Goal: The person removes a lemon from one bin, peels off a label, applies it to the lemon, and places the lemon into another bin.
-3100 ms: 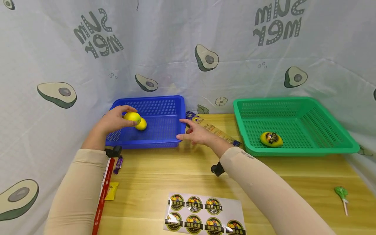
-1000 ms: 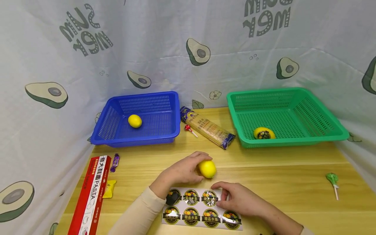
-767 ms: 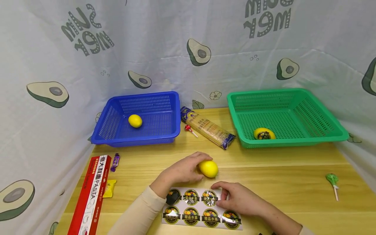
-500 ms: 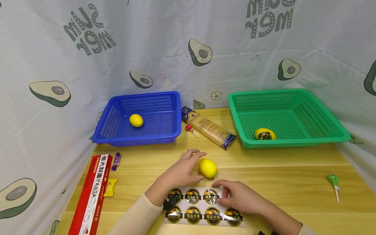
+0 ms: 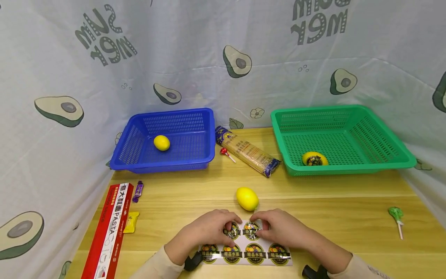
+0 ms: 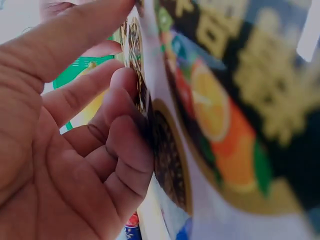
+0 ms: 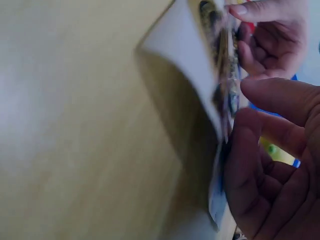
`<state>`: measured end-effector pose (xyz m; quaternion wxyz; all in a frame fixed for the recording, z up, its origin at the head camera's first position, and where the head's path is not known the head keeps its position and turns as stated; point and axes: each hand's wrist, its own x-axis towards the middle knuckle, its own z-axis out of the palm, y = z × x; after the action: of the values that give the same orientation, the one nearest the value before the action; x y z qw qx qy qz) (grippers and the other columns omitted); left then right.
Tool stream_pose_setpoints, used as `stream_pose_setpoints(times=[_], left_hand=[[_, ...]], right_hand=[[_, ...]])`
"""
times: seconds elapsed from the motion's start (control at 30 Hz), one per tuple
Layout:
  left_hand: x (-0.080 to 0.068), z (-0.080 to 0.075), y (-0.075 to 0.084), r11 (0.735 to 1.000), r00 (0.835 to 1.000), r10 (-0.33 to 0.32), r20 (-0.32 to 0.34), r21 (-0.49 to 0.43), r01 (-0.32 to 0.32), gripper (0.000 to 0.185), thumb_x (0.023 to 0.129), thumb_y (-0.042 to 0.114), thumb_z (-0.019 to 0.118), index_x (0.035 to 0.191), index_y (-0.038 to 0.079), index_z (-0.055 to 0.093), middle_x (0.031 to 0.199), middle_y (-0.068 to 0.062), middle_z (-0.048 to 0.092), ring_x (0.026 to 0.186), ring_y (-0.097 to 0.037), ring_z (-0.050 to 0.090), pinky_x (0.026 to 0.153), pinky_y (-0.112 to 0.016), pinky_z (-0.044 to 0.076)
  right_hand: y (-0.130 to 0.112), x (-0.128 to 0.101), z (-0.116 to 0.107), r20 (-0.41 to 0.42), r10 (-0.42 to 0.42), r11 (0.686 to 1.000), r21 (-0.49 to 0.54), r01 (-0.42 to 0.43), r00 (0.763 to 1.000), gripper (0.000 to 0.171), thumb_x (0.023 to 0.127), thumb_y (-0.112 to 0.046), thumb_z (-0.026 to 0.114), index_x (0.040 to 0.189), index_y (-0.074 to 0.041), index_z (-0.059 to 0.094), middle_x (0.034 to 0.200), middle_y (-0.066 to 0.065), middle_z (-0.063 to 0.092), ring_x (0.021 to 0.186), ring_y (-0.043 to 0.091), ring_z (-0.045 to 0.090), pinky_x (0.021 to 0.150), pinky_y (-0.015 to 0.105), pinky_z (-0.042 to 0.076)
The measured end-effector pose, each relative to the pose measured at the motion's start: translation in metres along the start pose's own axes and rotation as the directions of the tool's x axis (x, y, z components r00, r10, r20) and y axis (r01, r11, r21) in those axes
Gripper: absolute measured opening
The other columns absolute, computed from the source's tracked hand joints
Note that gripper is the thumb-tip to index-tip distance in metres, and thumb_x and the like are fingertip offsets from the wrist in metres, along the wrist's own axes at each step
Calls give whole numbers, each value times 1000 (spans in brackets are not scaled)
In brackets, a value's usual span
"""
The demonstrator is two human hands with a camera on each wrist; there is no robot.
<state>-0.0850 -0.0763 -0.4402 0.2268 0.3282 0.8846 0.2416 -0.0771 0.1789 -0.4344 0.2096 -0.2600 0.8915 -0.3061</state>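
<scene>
In the head view a white sheet of round fruit-label stickers (image 5: pixel 254 254) lies at the table's front. My left hand (image 5: pixel 207 230) rests on its left side, fingers bent and thumb apart. On the right side my right hand (image 5: pixel 283 228) touches the sheet around an upper sticker, with a gap between thumb and index finger. The left wrist view has the left fingertips (image 6: pixel 131 145) against the printed face. In the right wrist view a corner of the sheet (image 7: pixel 172 37) lifts off the table. Just beyond both hands sits a plain lemon (image 5: pixel 247 198), untouched.
A blue basket (image 5: pixel 167 167) at back left holds one lemon (image 5: pixel 162 143). The green basket (image 5: pixel 348 169) at right holds a labelled lemon (image 5: pixel 311 158). Between them lie a pasta packet (image 5: pixel 249 152) and red lollipop (image 5: pixel 224 152). A pasta box (image 5: pixel 109 232) stands left; a green lollipop (image 5: pixel 396 215) lies right.
My left hand brought a lemon out of the blue basket, set it on the table, let go and moved down onto the sticker sheet. My right hand left the basket's edge for the sheet.
</scene>
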Motion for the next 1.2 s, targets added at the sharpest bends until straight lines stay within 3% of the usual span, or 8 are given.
stream_pose_setpoints(times=[0.3, 0.53, 0.6, 0.7, 0.87, 0.97, 1.1, 1.2], left_hand=[[7, 1, -6, 998, 1000, -10, 18, -60, 11, 53, 74, 28, 93, 122, 27, 69, 79, 14, 54, 71, 2, 47, 68, -15, 42], [9, 2, -6, 997, 1000, -7, 18, -77, 8, 54, 72, 26, 94, 120, 26, 69, 77, 15, 52, 69, 2, 46, 66, -14, 41], [10, 2, -6, 997, 1000, -9, 19, -78, 10, 54, 72, 26, 94, 119, 26, 69, 76, 15, 52, 69, 2, 45, 67, -14, 41], [10, 3, -5, 996, 1000, -11, 25, -83, 13, 54, 72, 25, 94, 119, 27, 69, 76, 14, 52, 68, 2, 45, 67, -14, 41], [9, 1, -4, 993, 1000, -12, 21, -114, 14, 49, 76, 27, 92, 120, 25, 70, 77, 14, 54, 69, 3, 47, 68, -14, 43], [9, -1, -4, 976, 999, -6, -43, -219, -3, 39, 82, 31, 87, 116, 20, 71, 80, 15, 59, 68, 3, 50, 67, -14, 45], [9, -2, -1, 901, 985, 22, -173, -423, -95, 21, 90, 30, 79, 102, 15, 72, 79, 11, 62, 63, 1, 50, 58, -15, 44], [9, 0, 1, 856, 969, 42, -242, -491, -160, 14, 94, 24, 74, 88, 13, 70, 73, 9, 58, 59, 1, 46, 54, -14, 39]], right_hand=[[1, 8, 7, -47, -47, 998, -41, 45, 998, 13, 91, -21, 75, 100, -22, 66, 66, -16, 49, 55, -3, 41, 52, 19, 38], [-1, 9, 11, -94, -58, 997, -63, 52, 994, 16, 94, -19, 72, 87, -27, 61, 65, -17, 46, 57, -4, 39, 54, 18, 36], [-1, 6, 9, -89, -50, 999, -15, 49, 995, 16, 96, -20, 69, 87, -27, 60, 67, -16, 47, 58, -3, 41, 54, 18, 37], [1, 1, 3, -51, -23, 987, 159, 31, 998, 10, 98, -19, 67, 91, -22, 61, 72, -12, 52, 61, -1, 45, 54, 19, 40], [4, -3, -5, 4, 58, 875, 482, -52, 998, 10, 99, -13, 63, 100, -4, 58, 77, 0, 57, 56, 5, 51, 50, 19, 45], [5, -1, -6, 6, 79, 801, 595, -68, 997, 17, 101, -12, 60, 103, 3, 54, 79, 6, 61, 56, 8, 56, 51, 20, 50], [3, 0, -7, 12, 80, 707, 704, -65, 997, 19, 103, -13, 57, 106, 4, 50, 88, 11, 69, 64, 9, 67, 60, 23, 59], [-1, -1, -9, 24, 74, 660, 748, -67, 997, 18, 103, -13, 56, 106, 3, 49, 91, 12, 72, 68, 10, 71, 62, 25, 61]])
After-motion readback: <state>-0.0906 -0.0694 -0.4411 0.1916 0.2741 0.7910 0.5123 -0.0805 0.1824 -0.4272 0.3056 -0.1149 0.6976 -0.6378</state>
